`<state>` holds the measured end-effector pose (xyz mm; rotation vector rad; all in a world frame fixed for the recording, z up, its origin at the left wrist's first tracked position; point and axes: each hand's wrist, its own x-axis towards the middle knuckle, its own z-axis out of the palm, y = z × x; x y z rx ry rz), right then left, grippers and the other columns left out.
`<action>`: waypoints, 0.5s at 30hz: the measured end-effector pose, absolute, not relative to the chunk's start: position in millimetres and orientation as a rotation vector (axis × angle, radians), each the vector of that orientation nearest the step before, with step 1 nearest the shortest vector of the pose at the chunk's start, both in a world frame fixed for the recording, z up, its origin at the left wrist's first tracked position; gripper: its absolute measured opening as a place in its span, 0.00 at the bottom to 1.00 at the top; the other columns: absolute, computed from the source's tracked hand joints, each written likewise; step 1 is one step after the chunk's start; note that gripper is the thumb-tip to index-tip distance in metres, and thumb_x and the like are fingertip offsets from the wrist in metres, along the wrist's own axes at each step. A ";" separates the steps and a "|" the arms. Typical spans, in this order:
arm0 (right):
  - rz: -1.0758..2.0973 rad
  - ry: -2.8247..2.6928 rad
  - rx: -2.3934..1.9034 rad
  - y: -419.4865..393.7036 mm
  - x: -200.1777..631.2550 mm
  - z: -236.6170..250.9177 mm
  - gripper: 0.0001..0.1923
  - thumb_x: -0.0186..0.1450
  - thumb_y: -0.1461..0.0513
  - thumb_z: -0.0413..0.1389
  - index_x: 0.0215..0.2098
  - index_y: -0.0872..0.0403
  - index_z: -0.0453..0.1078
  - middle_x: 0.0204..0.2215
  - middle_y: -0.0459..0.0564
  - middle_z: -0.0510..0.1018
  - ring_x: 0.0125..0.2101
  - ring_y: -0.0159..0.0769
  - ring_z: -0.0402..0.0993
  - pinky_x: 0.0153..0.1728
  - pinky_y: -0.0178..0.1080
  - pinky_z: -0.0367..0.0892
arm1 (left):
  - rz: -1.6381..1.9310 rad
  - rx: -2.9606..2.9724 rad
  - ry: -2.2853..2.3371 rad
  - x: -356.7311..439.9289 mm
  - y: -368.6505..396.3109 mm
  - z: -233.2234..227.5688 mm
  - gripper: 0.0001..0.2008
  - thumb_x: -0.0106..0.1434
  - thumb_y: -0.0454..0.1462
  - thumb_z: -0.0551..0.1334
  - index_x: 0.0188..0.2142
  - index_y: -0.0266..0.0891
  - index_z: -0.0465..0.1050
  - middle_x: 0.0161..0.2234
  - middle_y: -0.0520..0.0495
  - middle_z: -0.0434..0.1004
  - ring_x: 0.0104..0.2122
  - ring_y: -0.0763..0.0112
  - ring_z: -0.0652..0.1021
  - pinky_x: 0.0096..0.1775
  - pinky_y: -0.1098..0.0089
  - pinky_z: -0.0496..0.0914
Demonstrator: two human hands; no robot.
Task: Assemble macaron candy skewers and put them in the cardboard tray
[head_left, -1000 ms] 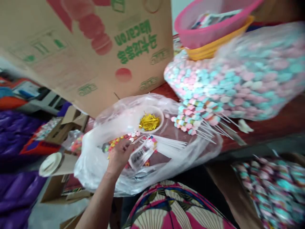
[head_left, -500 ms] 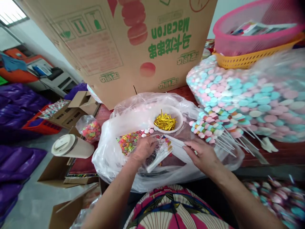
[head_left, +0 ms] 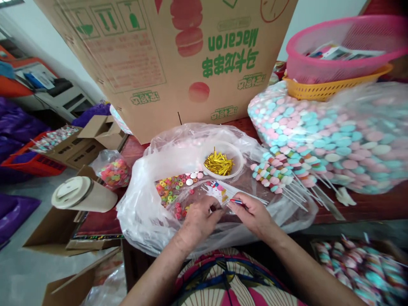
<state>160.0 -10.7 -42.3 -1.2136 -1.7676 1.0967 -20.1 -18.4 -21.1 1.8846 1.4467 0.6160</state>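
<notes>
My left hand (head_left: 202,216) is closed, fingers curled and thumb pinched in, over the clear plastic sheeting (head_left: 140,187). What it holds, if anything, I cannot make out. My right hand (head_left: 251,213) is closed just to its right, pinching a small red, white and blue piece (head_left: 237,201) whose kind is unclear. Just beyond the fingertips lie printed plastic bags (head_left: 218,190) with coloured patterns, and white sticks (head_left: 251,193) stretch right from them. Ring-shaped candies (head_left: 168,187) in several colours lie left of the bags. A white bowl (head_left: 239,159) holds gold twist ties (head_left: 219,163) behind them.
A large Macaron carton (head_left: 178,93) stands at the back. To the right are candy skewers (head_left: 276,170), a bag of pink and blue candies (head_left: 331,127) and stacked baskets (head_left: 338,68). A lidded cup (head_left: 84,194) and a bag of coloured candies (head_left: 114,170) stand left.
My left hand no longer has the clear printed bags in its grip. My right hand has moved left and now pinches the small coloured piece. The camera view has shifted slightly.
</notes>
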 end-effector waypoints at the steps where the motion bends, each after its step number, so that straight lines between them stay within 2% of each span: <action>1: 1.167 -1.765 -1.201 -11.9 163.3 -39.0 0.13 0.67 0.55 0.50 0.29 0.55 0.65 0.23 0.42 0.67 0.25 0.29 0.62 0.27 0.32 0.59 | 0.631 1.864 1.405 -21.3 -17.1 -20.4 0.06 0.60 0.39 0.62 0.34 0.39 0.73 0.33 0.47 0.77 0.35 0.65 0.75 0.39 0.66 0.69; 3: 1.267 -1.785 -1.143 -13.3 168.4 -29.9 0.14 0.67 0.55 0.50 0.26 0.54 0.62 0.21 0.41 0.64 0.24 0.28 0.59 0.25 0.31 0.57 | 0.657 1.858 1.267 -24.4 -11.6 -14.8 0.17 0.55 0.42 0.67 0.44 0.41 0.72 0.44 0.44 0.76 0.45 0.60 0.73 0.46 0.63 0.68; 4: 1.267 -1.807 -1.105 -13.4 169.9 -25.1 0.15 0.67 0.55 0.49 0.25 0.54 0.61 0.20 0.41 0.62 0.23 0.28 0.58 0.24 0.31 0.56 | 0.641 1.834 1.176 -25.5 -8.1 -11.3 0.23 0.52 0.43 0.69 0.47 0.41 0.71 0.46 0.44 0.74 0.47 0.59 0.72 0.47 0.62 0.67; 5: 1.220 -1.838 -1.069 -13.2 171.0 -20.7 0.15 0.67 0.55 0.49 0.24 0.54 0.60 0.20 0.41 0.62 0.23 0.27 0.57 0.24 0.31 0.55 | 0.610 1.777 1.084 -25.8 -4.6 -8.3 0.26 0.50 0.45 0.70 0.47 0.41 0.70 0.44 0.44 0.74 0.45 0.60 0.72 0.45 0.63 0.68; 7: 1.025 -1.891 -1.041 -11.8 172.5 -15.2 0.16 0.66 0.57 0.49 0.22 0.54 0.58 0.20 0.41 0.61 0.22 0.27 0.56 0.24 0.31 0.54 | 0.555 1.566 0.954 -24.3 1.0 -5.4 0.20 0.50 0.46 0.70 0.38 0.38 0.71 0.32 0.49 0.73 0.33 0.68 0.73 0.35 0.69 0.67; 9: 0.803 -1.899 -1.090 -10.1 173.6 -15.6 0.18 0.66 0.58 0.50 0.20 0.53 0.54 0.18 0.41 0.58 0.21 0.27 0.54 0.23 0.32 0.52 | 0.578 1.361 0.939 -20.5 3.4 -7.0 0.17 0.52 0.47 0.68 0.29 0.36 0.68 0.24 0.54 0.67 0.24 0.75 0.67 0.28 0.73 0.63; 12: 0.668 -1.839 -1.211 -9.1 171.7 -26.0 0.20 0.65 0.57 0.50 0.18 0.53 0.50 0.16 0.40 0.55 0.19 0.26 0.51 0.21 0.33 0.49 | 0.689 1.313 1.000 -13.1 1.7 -14.8 0.15 0.52 0.45 0.69 0.27 0.36 0.68 0.23 0.55 0.66 0.24 0.77 0.65 0.28 0.74 0.61; 15: 0.798 -1.672 -1.346 -6.8 169.3 -38.4 0.23 0.66 0.53 0.47 0.17 0.52 0.51 0.15 0.41 0.56 0.18 0.27 0.52 0.20 0.33 0.51 | 0.784 1.483 1.072 -6.3 -2.8 -24.7 0.11 0.56 0.43 0.66 0.27 0.37 0.70 0.22 0.54 0.68 0.24 0.76 0.67 0.29 0.74 0.62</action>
